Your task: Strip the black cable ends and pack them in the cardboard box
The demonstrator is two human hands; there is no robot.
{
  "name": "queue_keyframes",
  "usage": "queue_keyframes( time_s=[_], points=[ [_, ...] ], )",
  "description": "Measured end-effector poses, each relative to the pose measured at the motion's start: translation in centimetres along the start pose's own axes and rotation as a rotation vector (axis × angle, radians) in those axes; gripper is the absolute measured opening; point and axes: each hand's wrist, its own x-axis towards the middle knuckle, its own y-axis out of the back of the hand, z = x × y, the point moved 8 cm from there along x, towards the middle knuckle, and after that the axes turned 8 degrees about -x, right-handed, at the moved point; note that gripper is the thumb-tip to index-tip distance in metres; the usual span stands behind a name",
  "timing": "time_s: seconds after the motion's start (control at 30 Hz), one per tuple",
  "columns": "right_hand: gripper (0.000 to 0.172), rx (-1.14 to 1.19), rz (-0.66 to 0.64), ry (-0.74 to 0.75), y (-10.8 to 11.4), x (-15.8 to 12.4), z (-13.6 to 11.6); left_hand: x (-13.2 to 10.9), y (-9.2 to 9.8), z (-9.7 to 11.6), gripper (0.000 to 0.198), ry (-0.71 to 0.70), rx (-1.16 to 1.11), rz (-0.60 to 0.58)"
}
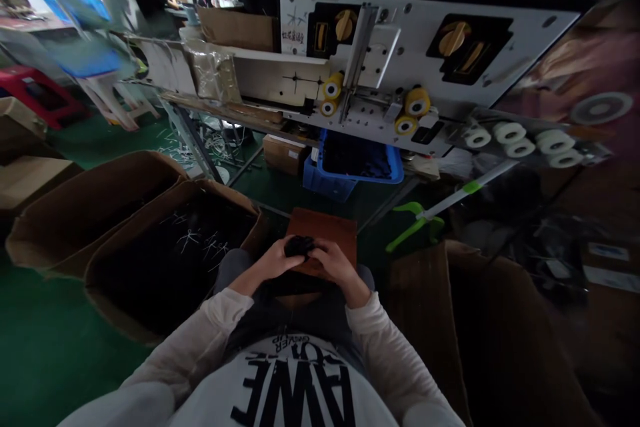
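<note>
Hands: left hand [274,261] and right hand [340,265] brought together in front of the torso, wrists turned inward
Fingers: curled and pressed around the dark bundle from both sides, left fingers [295,260] almost meeting right fingers [317,255]; any pinch on a single strand cannot be told
Held item: dark bundle [300,246] (perhaps black wire, too dark to be sure), cupped between both hands, lying slightly nearer the left hand; long axis roughly crosswise to the body, though its ends are hidden
Support: brown wooden board [325,230] just beneath and beyond the hands, apparently propped on the lap
Left side: two open cardboard boxes, the nearer cardboard box [125,287] holding a dark mass flecked with thin white strands
Right side: large cardboard box [440,327], with a green-handled tool [413,223] beyond it
Ahead: white machine panel [450,40] bearing yellow rollers [417,101], with white spools [510,133] beside them and a blue plastic crate [385,170] below
Background: co-workers [150,3] seated well apart
</note>
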Motion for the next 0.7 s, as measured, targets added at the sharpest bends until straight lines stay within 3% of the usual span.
queue_keyframes(
  time_s=[0.1,0.17,0.3,0.4,0.57,0.63,0.7],
  points=[
    [0.016,0.104,-0.032,-0.167,0.2,-0.8,1.8,0.0,1.0,2.2,0.02,-0.258,0.412,0.017],
    [0.019,0.137,-0.037,-0.215,0.5,-1.3,2.6,0.0,0.5,2.4,0.02,-0.368,0.662,-0.057],
    [0.02,0.172,-0.029,-0.222,2.1,-1.9,3.0,0.3,-1.2,1.2,0.019,-0.419,0.952,-0.239],
    [0.021,0.156,-0.017,-0.19,4.3,-2.8,2.7,0.6,-2.0,1.1,0.023,-0.389,0.888,-0.256],
    [0.012,0.259,-0.012,-0.084,8.2,-4.7,2.1,1.6,-3.1,2.3,0.04,-0.355,0.593,-0.199],
    [0.017,0.311,0.015,-0.092,9.7,-5.1,2.7,2.6,-4.1,2.4,0.03,-0.323,0.462,-0.22],
    [0.028,0.313,0.114,-0.085,11.9,-5.3,3.3,4.1,-5.4,1.6,0.019,-0.187,0.287,-0.246]
  ],
)
